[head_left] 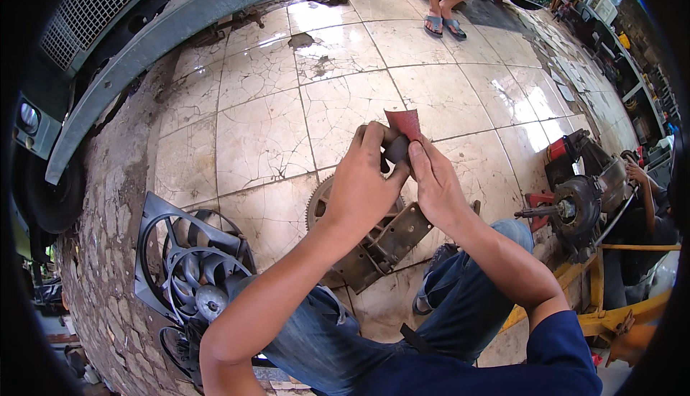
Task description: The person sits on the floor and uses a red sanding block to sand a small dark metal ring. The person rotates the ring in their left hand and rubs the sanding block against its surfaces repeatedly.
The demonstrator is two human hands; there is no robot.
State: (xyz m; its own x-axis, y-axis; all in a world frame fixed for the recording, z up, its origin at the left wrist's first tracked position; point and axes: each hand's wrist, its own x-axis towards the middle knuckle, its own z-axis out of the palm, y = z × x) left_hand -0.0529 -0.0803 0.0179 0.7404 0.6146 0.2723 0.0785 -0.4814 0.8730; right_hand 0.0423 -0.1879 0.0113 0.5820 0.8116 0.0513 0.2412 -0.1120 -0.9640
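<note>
Close together in front of me, both my hands work at one small dark metal part. My left hand [363, 177] has its fingers curled round the dark part [395, 153], whose exact kind I cannot make out. Between the thumb and fingers of my right hand [437, 184] is a curled piece of red sandpaper [405, 121], its upper end standing above the fingers. The sandpaper's lower end lies against or beside the dark part; the fingers hide the contact. Below my hands, a toothed ring gear [314, 205] and a flat metal bracket with holes [402, 234] lie on the floor.
A radiator fan in its shroud [172, 266] lies at left. A vehicle bumper [165, 33] reaches in from the upper left. At right are a greasy motor-like assembly [575, 209], a yellow frame [593, 281] and another person's arm [638, 177]. Someone's sandalled feet [444, 25] stand far ahead.
</note>
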